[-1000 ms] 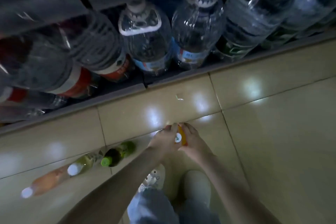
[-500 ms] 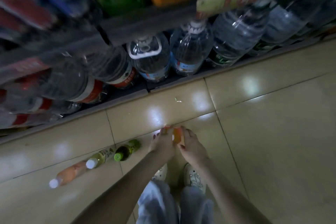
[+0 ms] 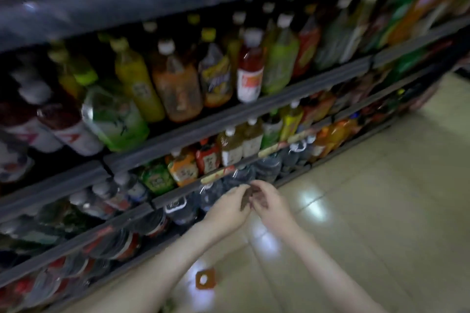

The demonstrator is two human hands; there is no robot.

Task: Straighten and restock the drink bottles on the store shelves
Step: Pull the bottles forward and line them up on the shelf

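Observation:
My left hand (image 3: 229, 208) and my right hand (image 3: 270, 202) meet in front of the lower shelves, and their fingertips pinch a small brown piece (image 3: 247, 198) between them. It is too blurred to tell what the piece is. An orange bottle (image 3: 205, 279) with a white cap stands on the floor below my forearms, seen from above. Several juice and tea bottles (image 3: 175, 89) fill the upper shelf tier. More of these smaller bottles (image 3: 230, 146) sit on the tier under it.
Large water bottles (image 3: 267, 168) line the bottom shelf just beyond my hands. Grey shelf rails (image 3: 203, 123) run diagonally across the view. Glossy beige floor tiles (image 3: 368, 211) stretch to the right, along the aisle.
The view has swung up from the floor to the shelves. My hands have let go of the orange bottle, which now stands on the floor, and have risen together holding a small brown piece.

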